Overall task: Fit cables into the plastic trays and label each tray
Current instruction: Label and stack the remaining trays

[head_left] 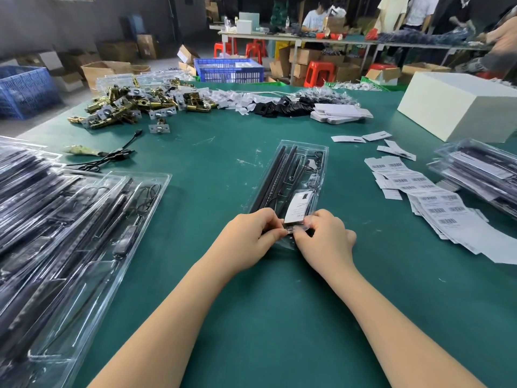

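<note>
In the head view, a long clear plastic blister tray (291,189) lies on the green felt-covered table (212,169), and everything else is placed from it. Its long axis runs away from the person, leaning slightly to the right at the far end; the black cable strips (275,177) inside it lie along the same line. A white paper card (297,204) sits in the near part of the tray.

The left hand (249,233) pinches the tray's near end, fingers curled on the rim. The right hand (324,236) pinches the same end just beside it, fingertips on the clear edge below the card.

To the tray's left lies a spread stack of filled clear trays (70,225). To its right lies a scatter of white barcode label sheets (425,197), and beyond those another stack of finished trays (475,172). Past its far end lies a heap of brass latch parts (131,105).

The tray looks light, thin and springy, likely slippery and easily creased. Holding it by the stiffer rim at the end or long sides seems best.
</note>
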`<control>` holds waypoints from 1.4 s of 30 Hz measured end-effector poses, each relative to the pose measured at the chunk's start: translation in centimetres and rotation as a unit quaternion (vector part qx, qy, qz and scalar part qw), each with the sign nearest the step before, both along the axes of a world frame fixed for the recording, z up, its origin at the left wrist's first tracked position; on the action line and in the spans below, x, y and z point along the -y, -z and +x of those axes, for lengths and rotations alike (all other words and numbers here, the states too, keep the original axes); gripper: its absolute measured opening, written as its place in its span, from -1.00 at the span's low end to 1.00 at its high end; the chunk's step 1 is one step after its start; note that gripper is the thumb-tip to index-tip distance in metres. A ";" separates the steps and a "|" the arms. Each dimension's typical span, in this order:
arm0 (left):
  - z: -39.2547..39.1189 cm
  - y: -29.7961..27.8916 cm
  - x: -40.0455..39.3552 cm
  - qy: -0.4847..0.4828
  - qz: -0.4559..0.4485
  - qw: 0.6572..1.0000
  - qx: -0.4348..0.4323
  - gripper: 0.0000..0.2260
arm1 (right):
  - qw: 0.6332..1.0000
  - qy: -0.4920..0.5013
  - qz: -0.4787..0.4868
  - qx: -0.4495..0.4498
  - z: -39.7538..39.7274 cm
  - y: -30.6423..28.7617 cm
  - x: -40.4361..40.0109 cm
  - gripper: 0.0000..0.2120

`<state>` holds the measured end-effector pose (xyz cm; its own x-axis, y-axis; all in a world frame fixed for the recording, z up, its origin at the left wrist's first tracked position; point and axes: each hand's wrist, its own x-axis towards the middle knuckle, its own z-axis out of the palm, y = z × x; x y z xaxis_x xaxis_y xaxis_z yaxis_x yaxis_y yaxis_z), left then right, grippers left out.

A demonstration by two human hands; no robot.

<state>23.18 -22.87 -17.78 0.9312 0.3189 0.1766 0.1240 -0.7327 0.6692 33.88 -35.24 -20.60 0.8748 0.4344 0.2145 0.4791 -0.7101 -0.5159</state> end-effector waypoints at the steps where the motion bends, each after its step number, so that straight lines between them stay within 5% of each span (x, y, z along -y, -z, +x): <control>1: 0.0 0.0 0.0 -0.001 0.000 1.000 0.000 -0.74 | 1.000 0.001 0.000 0.003 0.0 0.0 0.0 -0.85; 42: -0.1 0.2 -0.1 0.016 -0.009 1.000 -0.011 -0.88 | 0.985 -0.049 -0.154 0.065 -0.2 0.0 0.0 -0.73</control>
